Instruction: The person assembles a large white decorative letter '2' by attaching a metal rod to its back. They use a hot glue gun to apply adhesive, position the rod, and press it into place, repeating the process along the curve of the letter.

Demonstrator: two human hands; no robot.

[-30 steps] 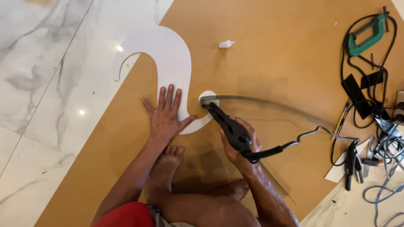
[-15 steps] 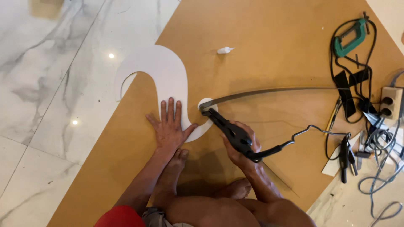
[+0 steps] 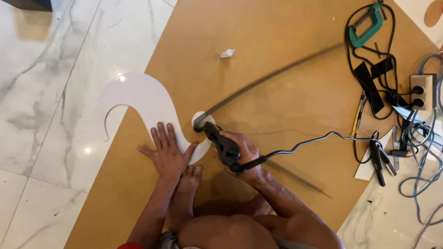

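My left hand (image 3: 167,153) lies flat, fingers spread, on the lower end of a white S-shaped cutout (image 3: 143,103) that rests on a large brown board (image 3: 286,50). My right hand (image 3: 243,151) grips a black corded power tool (image 3: 223,145) whose nose meets the white shape's round tip. A long thin grey curved strip (image 3: 270,78) runs from that tip up to the right, blurred. My bare foot (image 3: 188,184) rests on the board just below my left hand.
A green clamp (image 3: 364,28), black cables, a power strip (image 3: 422,91), pliers (image 3: 379,159) and small tools lie at the right. A crumpled white scrap (image 3: 226,53) sits on the board. Marble floor (image 3: 41,92) surrounds the board on the left.
The grey strip's far end has swung upward, toward the top right. Both hands and the tool keep their places on the white shape.
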